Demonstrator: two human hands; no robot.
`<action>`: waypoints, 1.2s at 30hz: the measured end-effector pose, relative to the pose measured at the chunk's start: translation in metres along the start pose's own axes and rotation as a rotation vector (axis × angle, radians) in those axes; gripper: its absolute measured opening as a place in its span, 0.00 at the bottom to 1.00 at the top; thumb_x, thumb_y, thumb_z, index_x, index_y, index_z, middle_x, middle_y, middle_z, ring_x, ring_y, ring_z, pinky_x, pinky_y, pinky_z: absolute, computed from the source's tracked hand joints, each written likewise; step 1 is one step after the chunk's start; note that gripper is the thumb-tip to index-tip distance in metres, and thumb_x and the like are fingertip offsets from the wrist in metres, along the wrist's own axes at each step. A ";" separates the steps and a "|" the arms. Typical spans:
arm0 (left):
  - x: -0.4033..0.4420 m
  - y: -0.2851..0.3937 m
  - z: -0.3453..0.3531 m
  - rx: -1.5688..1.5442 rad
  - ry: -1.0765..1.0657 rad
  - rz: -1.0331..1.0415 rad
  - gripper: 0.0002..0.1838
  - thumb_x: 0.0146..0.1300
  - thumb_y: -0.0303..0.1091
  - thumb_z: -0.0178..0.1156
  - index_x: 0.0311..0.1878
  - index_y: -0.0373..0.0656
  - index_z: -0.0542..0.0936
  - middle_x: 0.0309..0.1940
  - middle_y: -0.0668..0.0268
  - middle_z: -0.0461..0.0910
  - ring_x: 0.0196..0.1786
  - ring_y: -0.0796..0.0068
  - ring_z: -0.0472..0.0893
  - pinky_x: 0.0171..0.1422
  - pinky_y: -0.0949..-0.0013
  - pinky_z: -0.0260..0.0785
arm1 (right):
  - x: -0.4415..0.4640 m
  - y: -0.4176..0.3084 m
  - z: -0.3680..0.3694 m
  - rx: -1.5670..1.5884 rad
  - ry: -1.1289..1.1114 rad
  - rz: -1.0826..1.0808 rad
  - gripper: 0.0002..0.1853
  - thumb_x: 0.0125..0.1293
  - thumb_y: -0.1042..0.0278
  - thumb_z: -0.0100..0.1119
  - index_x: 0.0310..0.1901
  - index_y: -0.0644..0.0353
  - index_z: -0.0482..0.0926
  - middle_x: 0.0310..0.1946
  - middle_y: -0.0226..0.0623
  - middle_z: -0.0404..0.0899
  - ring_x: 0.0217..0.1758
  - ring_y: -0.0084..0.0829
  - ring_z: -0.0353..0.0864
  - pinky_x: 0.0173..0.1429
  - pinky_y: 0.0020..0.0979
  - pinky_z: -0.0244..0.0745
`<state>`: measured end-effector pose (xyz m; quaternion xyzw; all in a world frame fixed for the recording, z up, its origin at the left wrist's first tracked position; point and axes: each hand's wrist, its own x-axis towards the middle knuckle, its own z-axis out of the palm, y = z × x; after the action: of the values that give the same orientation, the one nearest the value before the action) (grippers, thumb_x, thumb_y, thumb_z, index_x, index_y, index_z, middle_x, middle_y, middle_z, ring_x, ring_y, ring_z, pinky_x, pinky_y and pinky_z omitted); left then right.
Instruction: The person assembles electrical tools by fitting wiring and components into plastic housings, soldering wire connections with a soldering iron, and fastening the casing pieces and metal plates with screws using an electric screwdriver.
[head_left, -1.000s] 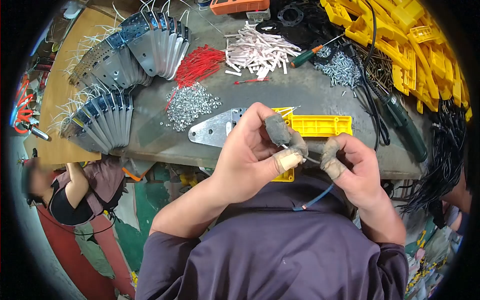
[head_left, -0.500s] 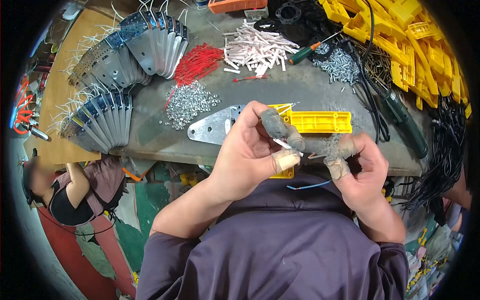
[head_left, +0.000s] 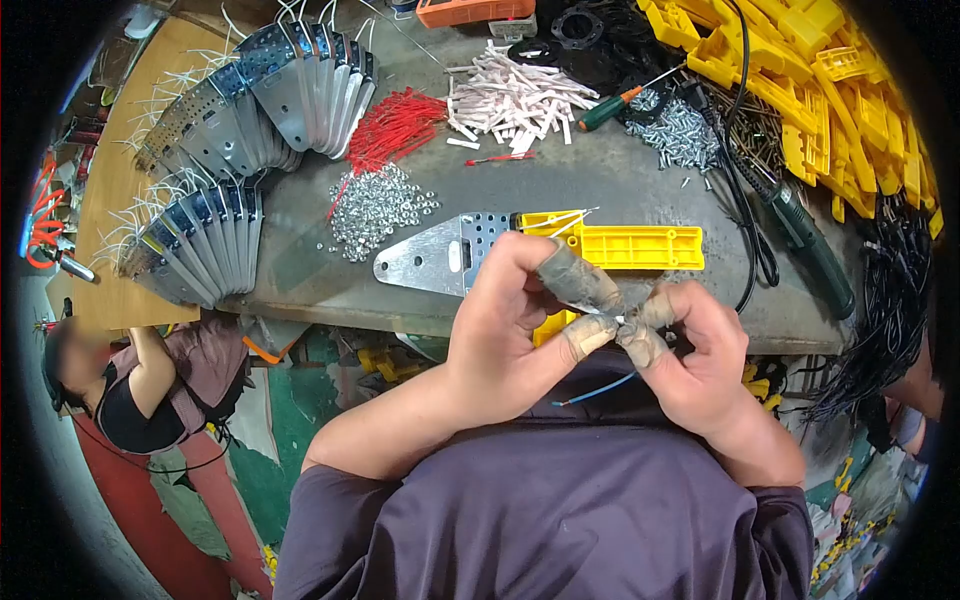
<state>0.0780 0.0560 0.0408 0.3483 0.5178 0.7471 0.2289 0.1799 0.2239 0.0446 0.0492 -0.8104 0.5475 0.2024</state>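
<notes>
Far left, a person (head_left: 150, 400) in a black top is beside the counter (head_left: 300, 300). Metal plates (head_left: 200, 240) sit there in fans, with white wires sticking out. Next come a pile of shiny nuts (head_left: 375, 210) and a heap of red bits (head_left: 400, 125). Below them lies one flat plate (head_left: 420, 258), long from left to right, its thin round end pointing left.

The left hand (head_left: 510, 335) is in front of the plate's other end. Its grip is pinched closed on a white bit (head_left: 620, 318) (too small to name). The blue wire (head_left: 600, 388) hangs below both hands, over the person's lap. It runs sideways and a little down, and its bare end points left. Behind the hands, a yellow case (head_left: 640, 248) lies long from left to right, joined to the plate.

The right hand (head_left: 695, 350) has its grip closed on the blue wire, fingertips touching the left hand's. Farther right are a green tool (head_left: 810, 255), yellow parts (head_left: 850, 100) and black cords (head_left: 885, 290).
</notes>
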 end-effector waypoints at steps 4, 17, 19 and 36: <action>0.005 0.006 -0.011 0.190 -0.099 -0.044 0.26 0.56 0.13 0.63 0.51 0.39 0.60 0.43 0.58 0.75 0.47 0.71 0.79 0.54 0.67 0.75 | -0.002 -0.001 -0.002 -0.050 -0.186 0.320 0.30 0.57 0.70 0.68 0.57 0.67 0.62 0.33 0.44 0.80 0.37 0.38 0.84 0.41 0.33 0.77; 0.010 0.022 -0.031 0.810 -0.262 0.200 0.19 0.46 0.18 0.68 0.44 0.38 0.81 0.41 0.63 0.81 0.40 0.74 0.80 0.46 0.70 0.72 | 0.013 -0.003 -0.001 0.383 -0.256 0.391 0.09 0.72 0.67 0.53 0.39 0.65 0.75 0.28 0.31 0.75 0.31 0.18 0.69 0.38 0.24 0.69; 0.011 0.032 -0.036 0.930 -0.346 0.270 0.18 0.45 0.18 0.67 0.43 0.39 0.82 0.40 0.63 0.82 0.41 0.73 0.80 0.46 0.70 0.71 | 0.016 -0.006 -0.004 0.394 -0.306 0.522 0.09 0.72 0.68 0.52 0.39 0.65 0.75 0.27 0.29 0.73 0.30 0.16 0.68 0.35 0.23 0.68; 0.027 0.019 -0.042 0.621 -0.070 -0.001 0.25 0.55 0.18 0.65 0.55 0.37 0.68 0.44 0.61 0.75 0.43 0.69 0.77 0.48 0.69 0.69 | 0.008 0.006 -0.017 0.505 -0.218 0.734 0.11 0.75 0.62 0.47 0.39 0.61 0.72 0.20 0.26 0.70 0.20 0.14 0.68 0.24 0.19 0.63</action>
<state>0.0292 0.0426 0.0567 0.4270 0.7132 0.5406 0.1296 0.1754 0.2430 0.0479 -0.1361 -0.6319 0.7550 -0.1098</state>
